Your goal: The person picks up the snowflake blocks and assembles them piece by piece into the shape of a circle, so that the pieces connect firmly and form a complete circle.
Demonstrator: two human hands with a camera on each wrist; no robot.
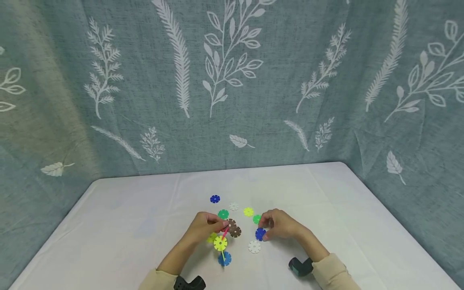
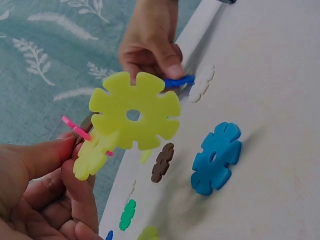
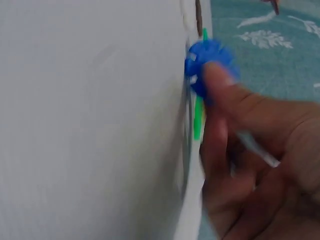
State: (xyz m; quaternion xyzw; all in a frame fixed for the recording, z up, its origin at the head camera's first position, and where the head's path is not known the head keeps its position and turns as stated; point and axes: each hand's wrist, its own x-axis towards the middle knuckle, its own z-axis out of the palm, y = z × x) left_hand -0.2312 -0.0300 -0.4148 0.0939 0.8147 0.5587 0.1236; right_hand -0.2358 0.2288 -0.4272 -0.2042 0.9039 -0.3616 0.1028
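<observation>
My left hand (image 1: 214, 225) pinches a cluster of slotted snowflake discs: a pink disc (image 2: 76, 129) held between thumb and fingers (image 2: 60, 155), brown discs (image 1: 233, 228), and a big yellow disc (image 2: 135, 112) facing the left wrist camera. A light blue disc (image 1: 224, 259) sits at the cluster's low end by the table. My right hand (image 1: 270, 227) pinches a dark blue disc (image 1: 260, 233), seen under the thumb (image 3: 225, 90) in the blurred right wrist view; a green disc (image 3: 199, 120) shows edge-on beside it.
Loose discs lie on the white table (image 1: 119, 225): a white one (image 1: 254, 246) near the right hand, green (image 1: 223, 214), yellow-green (image 1: 248, 211), white (image 1: 233, 206) and dark blue (image 1: 215, 198) farther back. A leaf-patterned curtain (image 1: 232, 80) closes off the far side.
</observation>
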